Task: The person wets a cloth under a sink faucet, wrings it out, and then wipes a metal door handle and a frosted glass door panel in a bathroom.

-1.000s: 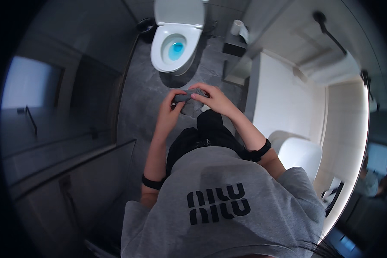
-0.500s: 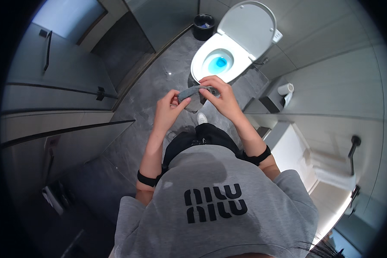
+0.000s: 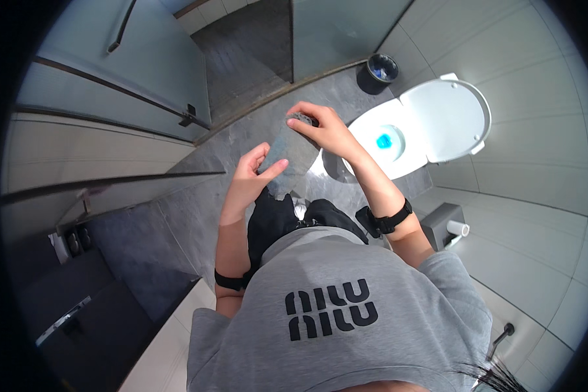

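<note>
A thin grey-blue cloth (image 3: 289,153) hangs spread between my two hands in front of my body. At its upper corner, my right hand (image 3: 328,132) pinches a bunched part of the fabric between thumb and fingers. Lower and to the left, my left hand (image 3: 243,183) grips the cloth's side edge with thumb and fingers. The bottom edge of the fabric looks ragged and falls in front of my dark trousers.
Ahead to the right stands a white toilet (image 3: 361,130), lid raised, with blue water. A black waste bin (image 3: 377,74) sits beyond it. Glass door panels (image 3: 147,72) flank the left. A paper holder (image 3: 443,222) is on the right wall.
My view has turned left, so the toilet and bin sit farther right. The cloth, folded narrow before, is spread open, with my right hand higher and my left hand lower.
</note>
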